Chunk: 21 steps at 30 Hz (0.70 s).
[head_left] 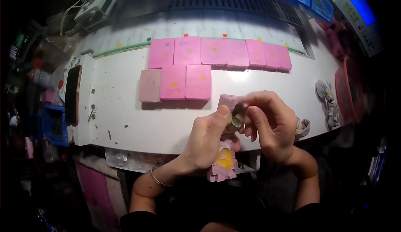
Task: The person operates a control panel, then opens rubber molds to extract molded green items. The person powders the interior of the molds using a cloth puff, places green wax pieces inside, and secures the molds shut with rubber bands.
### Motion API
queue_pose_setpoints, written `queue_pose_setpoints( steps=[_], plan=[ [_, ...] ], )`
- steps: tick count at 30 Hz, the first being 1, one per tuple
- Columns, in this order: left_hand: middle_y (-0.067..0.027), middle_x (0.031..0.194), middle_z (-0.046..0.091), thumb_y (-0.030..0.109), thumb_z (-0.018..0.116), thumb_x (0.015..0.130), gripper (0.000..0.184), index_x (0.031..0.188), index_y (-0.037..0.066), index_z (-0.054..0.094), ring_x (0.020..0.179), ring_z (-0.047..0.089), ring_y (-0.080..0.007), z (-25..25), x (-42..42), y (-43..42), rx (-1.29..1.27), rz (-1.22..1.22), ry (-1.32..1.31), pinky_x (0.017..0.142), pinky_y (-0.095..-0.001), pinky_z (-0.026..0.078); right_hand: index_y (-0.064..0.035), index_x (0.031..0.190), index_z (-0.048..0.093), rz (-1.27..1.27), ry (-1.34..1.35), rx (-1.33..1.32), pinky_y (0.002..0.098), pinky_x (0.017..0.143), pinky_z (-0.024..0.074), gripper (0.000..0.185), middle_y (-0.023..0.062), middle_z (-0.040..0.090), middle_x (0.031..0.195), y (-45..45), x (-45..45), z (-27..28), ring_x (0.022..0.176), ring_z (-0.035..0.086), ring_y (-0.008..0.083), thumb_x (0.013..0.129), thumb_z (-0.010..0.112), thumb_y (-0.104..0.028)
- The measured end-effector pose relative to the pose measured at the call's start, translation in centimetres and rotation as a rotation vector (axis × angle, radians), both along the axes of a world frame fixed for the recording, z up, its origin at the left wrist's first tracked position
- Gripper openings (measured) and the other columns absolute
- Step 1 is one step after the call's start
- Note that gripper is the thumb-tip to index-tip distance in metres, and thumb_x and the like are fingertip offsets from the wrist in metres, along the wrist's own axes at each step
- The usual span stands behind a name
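Left hand of mine closes around a jagged-edged pink mould-like piece, thumb pressed along it, so the piece sits between my palms at the near edge of the white worktop, its yellow-stained end hanging out past that edge. My right hand is curled, thumb and fingertips brought close together on the right of a small olive-green hollow piece; blur hides whether they pinch anything, so I cannot tell. That small piece worries me most: if my left thumb eased off, it could slip out, and with the near edge right below, it might drop off the worktop rather than land on it. Pulling hard with the right fingers could also tear the pink material, if it is as soft as it looks, most likely at the notched edges. A careless swing to the right could knock the small wrapped bundle just beside my wrist. Farther off, the pink blocks stand close together, well clear of my fingers, so the likeliest trouble, I judge, is a loose grip close in.
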<state>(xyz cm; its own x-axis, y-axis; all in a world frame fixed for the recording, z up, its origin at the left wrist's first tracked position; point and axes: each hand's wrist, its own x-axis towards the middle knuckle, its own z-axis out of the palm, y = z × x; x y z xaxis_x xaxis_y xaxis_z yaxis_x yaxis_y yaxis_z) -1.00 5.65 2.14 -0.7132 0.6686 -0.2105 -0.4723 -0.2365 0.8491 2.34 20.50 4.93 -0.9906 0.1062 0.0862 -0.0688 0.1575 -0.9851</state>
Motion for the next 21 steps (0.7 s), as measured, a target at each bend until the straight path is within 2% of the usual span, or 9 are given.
queue_pose_setpoints(
  steps=[7, 9, 13, 15, 19, 21],
  plan=[
    [-0.0088, 0.085, 0.057, 0.038, 0.031, 0.098, 0.051, 0.095, -0.007, 0.053, 0.064, 0.053, -0.0111, -0.2, -0.2, -0.1, -0.019, -0.023, 0.065, 0.059, -0.0234, 0.045, 0.004, 0.091, 0.054, 0.014, 0.042, 0.106, 0.0189, 0.049, 0.0443, 0.007, 0.0036, 0.057, 0.067, 0.7, 0.0, -0.5, 0.055, 0.054, 0.0055, 0.086, 0.049, 0.006],
    [-0.0088, 0.086, 0.057, 0.038, 0.031, 0.098, 0.051, 0.097, -0.008, 0.054, 0.064, 0.053, -0.0116, -0.4, -0.2, -0.1, -0.034, -0.024, 0.077, 0.059, -0.0233, 0.045, 0.0037, 0.091, 0.054, 0.044, -0.043, 0.026, 0.0192, 0.048, 0.0444, 0.007, 0.0039, 0.058, 0.066, 0.9, 0.0, -0.3, 0.054, 0.055, 0.0061, 0.085, 0.052, 0.005],
    [-0.0095, 0.083, 0.057, 0.039, 0.032, 0.098, 0.053, 0.096, -0.009, 0.055, 0.063, 0.054, -0.0123, -0.5, -0.2, 0.0, -0.027, -0.002, 0.052, 0.058, -0.0234, 0.045, 0.0035, 0.089, 0.054, 0.093, -0.134, 0.049, 0.0201, 0.049, 0.0453, 0.006, 0.0047, 0.058, 0.067, 1.3, -0.5, 0.2, 0.056, 0.057, 0.0068, 0.083, 0.056, 0.003],
    [-0.0109, 0.078, 0.057, 0.04, 0.032, 0.097, 0.056, 0.093, -0.011, 0.055, 0.06, 0.054, -0.0129, -1.0, -0.1, 0.0, -0.106, -0.016, 0.068, 0.056, -0.0239, 0.045, 0.0036, 0.087, 0.054, 0.172, -0.143, 0.181, 0.0219, 0.05, 0.0464, 0.009, 0.0065, 0.058, 0.067, 1.8, -0.6, 0.0, 0.058, 0.059, 0.0096, 0.08, 0.06, 0.002],
    [-0.012, 0.075, 0.057, 0.041, 0.033, 0.097, 0.057, 0.09, -0.012, 0.055, 0.056, 0.054, -0.0132, -1.2, -0.2, 0.2, -0.125, -0.007, 0.063, 0.054, -0.0243, 0.045, 0.0036, 0.085, 0.054, 0.18, -0.112, 0.28, 0.0235, 0.052, 0.0469, 0.009, 0.0084, 0.058, 0.068, 1.7, -0.6, 0.0, 0.059, 0.06, 0.0127, 0.079, 0.061, 0.003],
    [-0.0119, 0.076, 0.058, 0.041, 0.034, 0.097, 0.056, 0.091, -0.011, 0.055, 0.055, 0.055, -0.0129, -1.1, -0.3, 0.1, -0.153, -0.047, 0.082, 0.053, -0.0238, 0.045, 0.0033, 0.084, 0.054, 0.185, -0.016, 0.316, 0.0243, 0.052, 0.0468, 0.008, 0.01, 0.059, 0.069, 1.8, -0.5, -0.4, 0.058, 0.06, 0.0151, 0.079, 0.061, 0.004]
  ],
)
